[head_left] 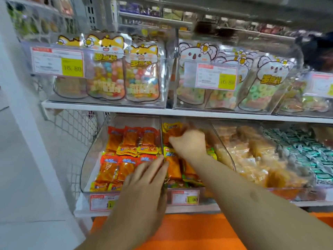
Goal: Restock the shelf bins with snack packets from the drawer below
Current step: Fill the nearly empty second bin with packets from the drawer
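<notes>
Head view: left hand (pixel 144 179) nearest, fingers straight and together, resting on the red packets (pixel 126 159) at the bin divider (pixel 161 141); beyond, right hand (pixel 189 143) – fingers curled, clamped on orange snack packets (pixel 173 132) – inside the second bin (pixel 223 152); candy bags (pixel 108 73) shelved above

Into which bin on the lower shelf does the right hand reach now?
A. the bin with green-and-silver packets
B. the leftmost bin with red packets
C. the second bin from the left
C: the right hand is inside the second bin, curled on an orange packet.
</notes>
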A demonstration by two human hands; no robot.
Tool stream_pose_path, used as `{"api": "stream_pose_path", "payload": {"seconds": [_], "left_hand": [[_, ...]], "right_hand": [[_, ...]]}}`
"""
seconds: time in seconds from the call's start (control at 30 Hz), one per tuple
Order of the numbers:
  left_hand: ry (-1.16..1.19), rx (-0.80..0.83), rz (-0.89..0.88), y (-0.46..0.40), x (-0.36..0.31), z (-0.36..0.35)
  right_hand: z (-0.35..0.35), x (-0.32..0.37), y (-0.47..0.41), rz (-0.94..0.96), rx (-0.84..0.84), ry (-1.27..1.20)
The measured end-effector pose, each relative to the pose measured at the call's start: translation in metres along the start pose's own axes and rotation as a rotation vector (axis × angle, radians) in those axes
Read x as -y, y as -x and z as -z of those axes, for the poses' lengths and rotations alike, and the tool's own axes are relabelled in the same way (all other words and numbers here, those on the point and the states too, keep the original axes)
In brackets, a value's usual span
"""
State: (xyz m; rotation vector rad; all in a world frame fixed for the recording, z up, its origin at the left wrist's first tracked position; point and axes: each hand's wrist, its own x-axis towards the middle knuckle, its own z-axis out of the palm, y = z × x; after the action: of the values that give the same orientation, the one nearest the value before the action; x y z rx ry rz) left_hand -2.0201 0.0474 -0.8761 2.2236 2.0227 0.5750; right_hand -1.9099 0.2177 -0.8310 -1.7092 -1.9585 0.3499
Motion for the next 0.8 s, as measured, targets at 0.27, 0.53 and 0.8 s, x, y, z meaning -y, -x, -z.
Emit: {"api": "stream_pose_path", "payload": {"seconds": [0.27, 0.53, 0.8], "left_hand": [[-0.051, -0.02, -0.029, 0.002, 0.009, -0.01], [-0.071, -0.052, -0.018, 0.003, 0.003, -0.006], [-0.073, -0.024, -0.029, 0.003, 0.013, -0.017]], "right_hand": [[-0.016, -0.008, -0.013, 0.059, 0.113, -0.17], [-0.012, -0.018, -0.014, 0.12, 0.277, 0.022], [-0.01, -0.029, -0.011, 0.151, 0.316, 0.129]]}}
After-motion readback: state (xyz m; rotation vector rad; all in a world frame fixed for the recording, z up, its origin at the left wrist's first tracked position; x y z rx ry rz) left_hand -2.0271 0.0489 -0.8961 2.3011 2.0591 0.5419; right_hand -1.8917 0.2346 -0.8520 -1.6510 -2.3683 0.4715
